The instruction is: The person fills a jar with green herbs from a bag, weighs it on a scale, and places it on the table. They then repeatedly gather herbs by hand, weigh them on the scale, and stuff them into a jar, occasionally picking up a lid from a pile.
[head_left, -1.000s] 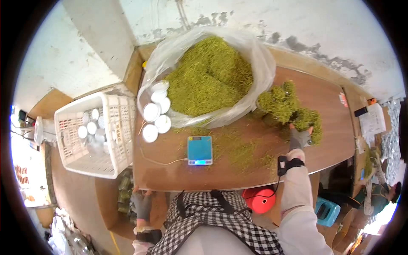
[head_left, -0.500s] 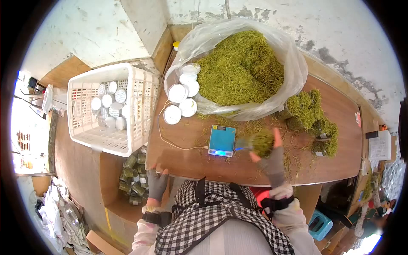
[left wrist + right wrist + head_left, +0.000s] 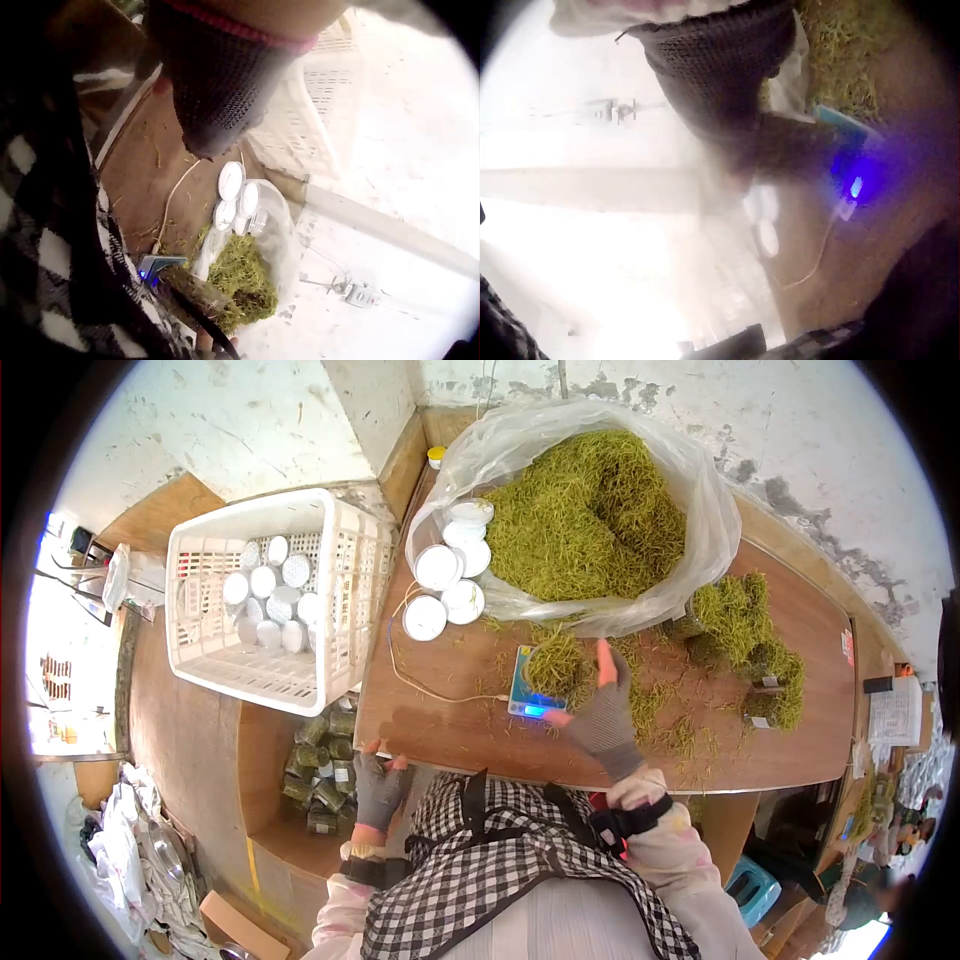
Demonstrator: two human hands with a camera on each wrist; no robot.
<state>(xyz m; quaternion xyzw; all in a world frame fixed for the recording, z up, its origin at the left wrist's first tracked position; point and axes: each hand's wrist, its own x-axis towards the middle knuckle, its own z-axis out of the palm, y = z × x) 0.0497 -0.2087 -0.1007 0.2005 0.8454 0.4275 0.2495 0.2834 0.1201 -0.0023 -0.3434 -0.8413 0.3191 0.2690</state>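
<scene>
The person is wearing a black-and-white checked cloth apron with broad black straps, and a pale, faintly lined top is showing beside it. Off-white sleeves with faint pink patches are ending under thick black wrist bands. Grey knitted gloves are covering the left hand and right hand — leaving finger ends bare — and bright pink trim is edging the left cuff.

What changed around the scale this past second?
The right hand has carried a herb-filled jar leftward from the other jars onto the digital scale; it is now spread beside that jar, though full release is unclear. The left hand stays at the edge of the table.
</scene>
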